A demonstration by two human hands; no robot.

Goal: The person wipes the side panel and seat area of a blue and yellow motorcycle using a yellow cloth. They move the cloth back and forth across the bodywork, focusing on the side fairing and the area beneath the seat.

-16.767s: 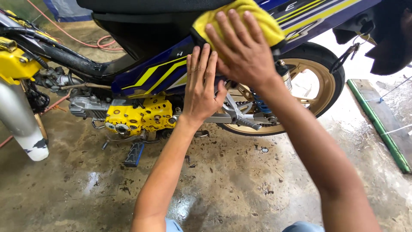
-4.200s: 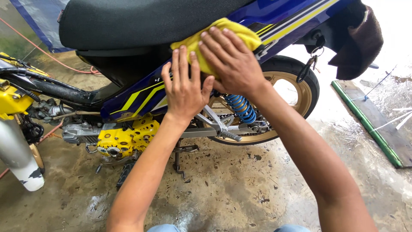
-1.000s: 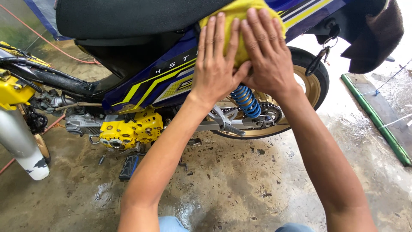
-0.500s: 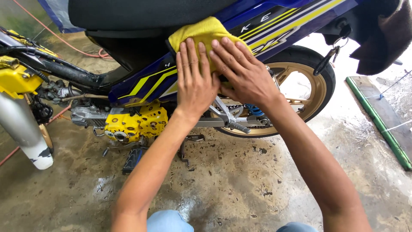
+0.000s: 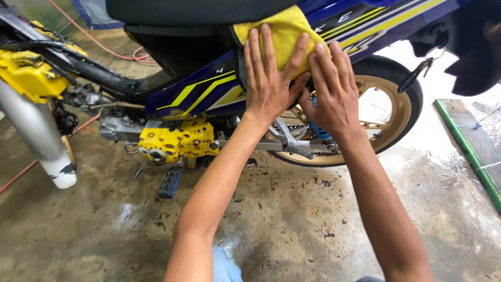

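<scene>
Left hand (image 5: 269, 78) and right hand (image 5: 334, 89) flat, fingers spread, pressing yellow cloth (image 5: 282, 36) on blue side panel (image 5: 209, 96). Risk: cloth slips, grit scratches paint.

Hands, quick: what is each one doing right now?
Left hand: open, flat on the yellow cloth.
Right hand: open, fingers on the cloth's edge.

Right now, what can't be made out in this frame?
Head view only:
- Yellow cloth: lower part hidden under the left hand and right hand.
- Blue side panel: the part behind the cloth and hands.
- Black seat: cut off by the top edge.
- Rear wheel: partly behind the right hand.
</scene>
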